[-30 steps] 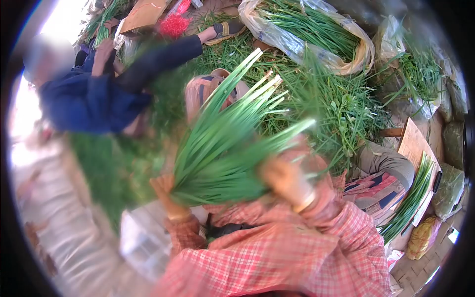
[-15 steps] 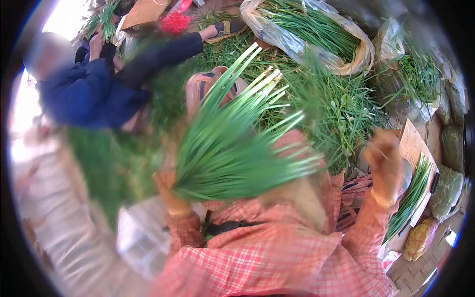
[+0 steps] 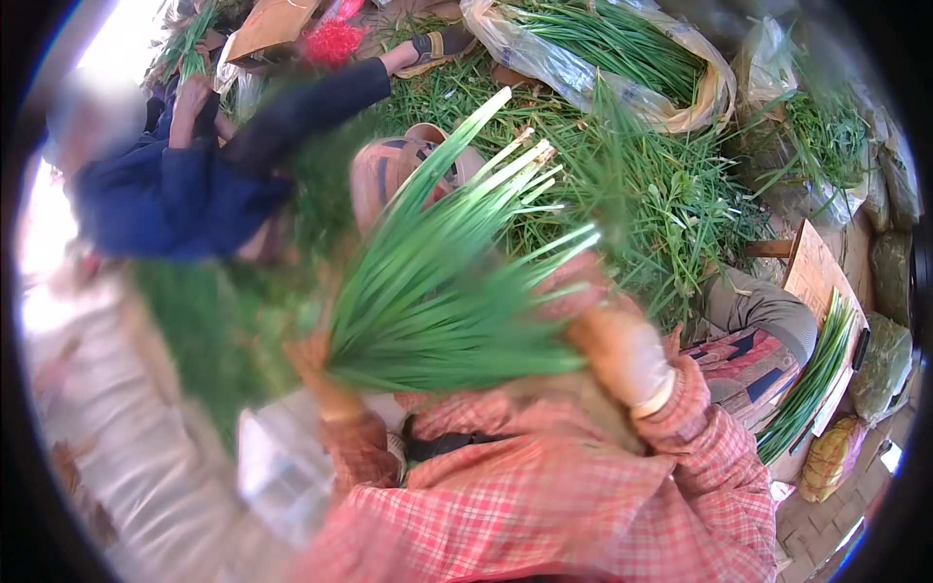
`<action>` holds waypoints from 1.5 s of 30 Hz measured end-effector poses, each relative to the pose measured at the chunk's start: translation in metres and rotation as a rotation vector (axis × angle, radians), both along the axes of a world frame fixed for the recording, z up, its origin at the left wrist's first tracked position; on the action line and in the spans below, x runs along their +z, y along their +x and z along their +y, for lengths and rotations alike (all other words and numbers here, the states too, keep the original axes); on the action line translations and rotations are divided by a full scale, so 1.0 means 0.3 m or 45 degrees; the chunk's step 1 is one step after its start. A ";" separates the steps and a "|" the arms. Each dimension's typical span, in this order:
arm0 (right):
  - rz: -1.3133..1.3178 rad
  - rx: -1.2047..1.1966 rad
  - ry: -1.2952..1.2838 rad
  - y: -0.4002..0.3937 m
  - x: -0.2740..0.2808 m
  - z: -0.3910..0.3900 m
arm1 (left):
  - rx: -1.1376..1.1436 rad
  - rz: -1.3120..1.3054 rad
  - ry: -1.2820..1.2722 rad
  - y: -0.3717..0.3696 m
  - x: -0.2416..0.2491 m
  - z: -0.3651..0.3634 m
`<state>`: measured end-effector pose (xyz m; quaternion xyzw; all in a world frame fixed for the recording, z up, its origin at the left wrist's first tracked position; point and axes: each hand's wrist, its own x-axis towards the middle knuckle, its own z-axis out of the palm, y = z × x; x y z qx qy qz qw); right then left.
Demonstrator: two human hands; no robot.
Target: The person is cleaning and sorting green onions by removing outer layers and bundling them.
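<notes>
A large fan of green stalks (image 3: 437, 301) with pale white ends pointing up and right lies across my lap. At its lower left edge my left hand (image 3: 319, 374) is wrapped round the green part, blurred by motion. My right hand (image 3: 622, 355) is at the right side of the bundle, near or against the stalks; its fingers are smeared and partly hidden. A smaller bunch of green stalks (image 3: 812, 379) rests on a wooden board (image 3: 819, 277) to my right.
A co-worker in dark blue (image 3: 185, 199) sits at the upper left, one leg stretched towards the middle, holding greens. Loose greens (image 3: 671, 209) cover the ground ahead. A plastic bag of stalks (image 3: 724, 87), a cardboard box (image 3: 272, 27) and a yellow bundle (image 3: 832, 459) lie around.
My right hand has moved left from near the board to the right side of the bundle. My left hand and the bundle's lower end have shifted slightly left.
</notes>
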<state>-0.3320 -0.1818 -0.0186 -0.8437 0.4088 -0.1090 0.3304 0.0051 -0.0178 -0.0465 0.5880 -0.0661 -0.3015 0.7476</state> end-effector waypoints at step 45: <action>-0.575 0.132 1.324 0.075 0.019 -0.308 | -0.297 -0.246 0.152 0.093 -0.092 -0.007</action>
